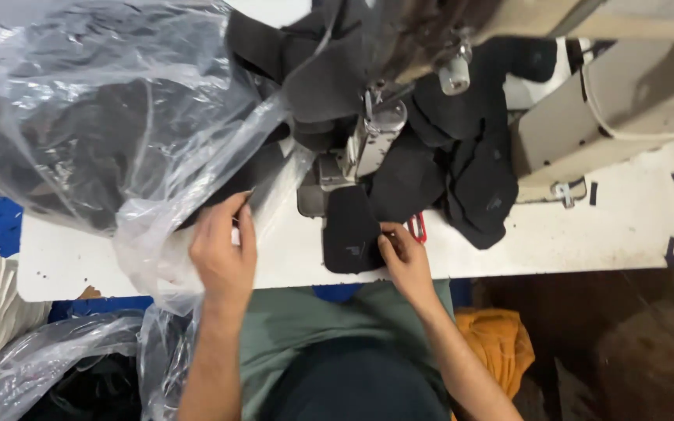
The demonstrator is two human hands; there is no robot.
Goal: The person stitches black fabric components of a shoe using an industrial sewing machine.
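A black fabric piece [350, 231] lies on the white desk [587, 234] just in front of the sewing machine [368, 140]. The right hand [406, 261] pinches its near right edge, grip closed on the cloth. Left of the machine, the left hand [224, 253] grips the edge of a clear plastic bag [103, 117] (dark pieces inside). More black fabric [470, 171] is heaped right of the machine.

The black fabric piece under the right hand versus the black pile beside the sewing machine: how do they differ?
The black fabric piece lies flat and single on the white table, while the black pile is many pieces heaped and crumpled. The right hand touches the fabric piece's edge; no hand touches the pile. The fabric piece sits at the sewing machine's foot, the pile behind it. Both are dark cloth.
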